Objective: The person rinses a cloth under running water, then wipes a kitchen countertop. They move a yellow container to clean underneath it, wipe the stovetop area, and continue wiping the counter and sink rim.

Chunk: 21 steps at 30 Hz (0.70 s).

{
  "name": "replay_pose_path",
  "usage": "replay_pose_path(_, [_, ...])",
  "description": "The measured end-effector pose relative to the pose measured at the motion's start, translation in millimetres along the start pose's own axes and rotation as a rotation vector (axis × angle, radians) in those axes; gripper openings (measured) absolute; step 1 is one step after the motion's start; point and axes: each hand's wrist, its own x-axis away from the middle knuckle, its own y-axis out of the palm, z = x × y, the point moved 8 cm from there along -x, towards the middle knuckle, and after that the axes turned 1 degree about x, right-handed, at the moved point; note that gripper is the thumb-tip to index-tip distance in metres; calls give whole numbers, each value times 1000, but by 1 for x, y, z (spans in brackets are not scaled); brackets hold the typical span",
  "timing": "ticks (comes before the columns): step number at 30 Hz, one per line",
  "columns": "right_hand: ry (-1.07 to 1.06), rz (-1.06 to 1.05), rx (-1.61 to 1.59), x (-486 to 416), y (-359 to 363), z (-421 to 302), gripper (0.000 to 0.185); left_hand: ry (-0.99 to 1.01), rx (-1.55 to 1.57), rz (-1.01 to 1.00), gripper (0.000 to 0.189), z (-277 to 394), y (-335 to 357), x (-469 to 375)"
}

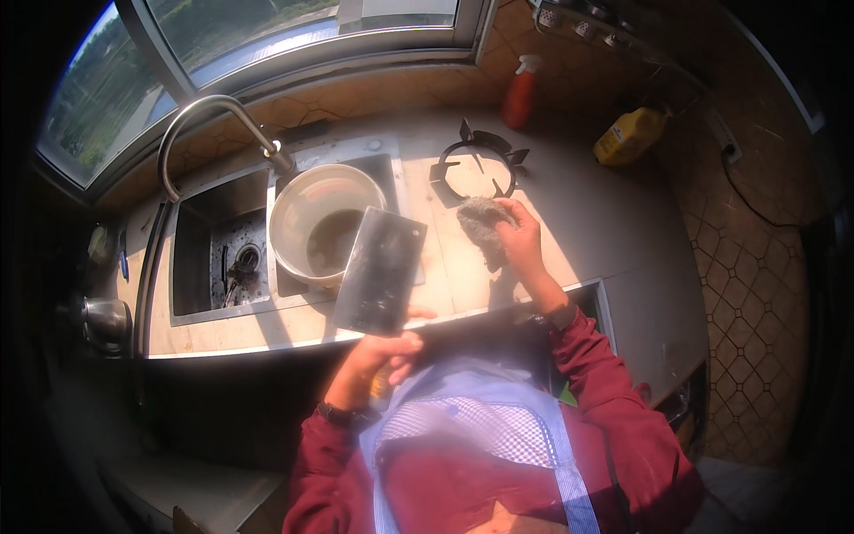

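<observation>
My left hand (373, 364) grips a cleaver by its handle, of which a yellowish end shows below my fingers. The cleaver's broad dark blade (383, 270) points up and away from me, with a small hole near its far right corner. Behind the blade stands a large pale plastic bucket (293, 233) with some murky water in it, set in the right sink basin and partly hidden by the blade. My right hand (524, 240) pinches a grey, crumpled cloth (484, 223) above the counter, apart from the blade.
A curved metal faucet (227, 100) rises behind the left sink basin (220, 193). Beyond the cloth sits a black pan support (437, 172). An orange-red spray bottle (519, 100) and a yellow jug (627, 139) stand farther back. At far left is a metal kettle (107, 324).
</observation>
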Motion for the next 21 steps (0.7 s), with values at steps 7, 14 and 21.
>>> replay_pose_path(7, [-771, -561, 287, 101, 117, -101, 37, -19, -259, 267, 26, -11, 6, -21])
replay_pose_path(14, [-350, -170, 501, 12, 37, 38, 31, -50, -196, 84, 77, 0, 32, -23])
replay_pose_path(21, [-319, -200, 724, 51, -5, 60, 40, 225, -495, 191, 74, 29, 31, -55])
